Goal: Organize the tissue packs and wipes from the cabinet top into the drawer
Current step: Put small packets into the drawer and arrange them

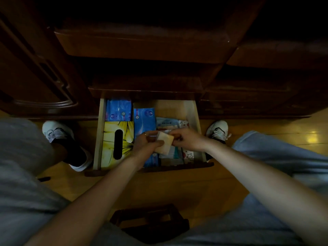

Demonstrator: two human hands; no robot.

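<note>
The open wooden drawer (192, 109) holds a yellow tissue box (109, 139) at the left, a blue tissue pack (118, 109) behind it, and a long blue pack (144, 119) in the middle. Small wipe packets (166, 122) lie at the right. Over the drawer's middle, my left hand (147, 145) and my right hand (186, 140) both grip a small beige tissue pack (166, 143), one at each end. More small packs (188, 154) lie below it, partly hidden.
The dark wooden cabinet (142, 47) rises behind the drawer. My two white shoes (56, 131) (219, 129) stand on the wooden floor either side of it. A dark wooden stool (150, 222) sits under me, between my knees.
</note>
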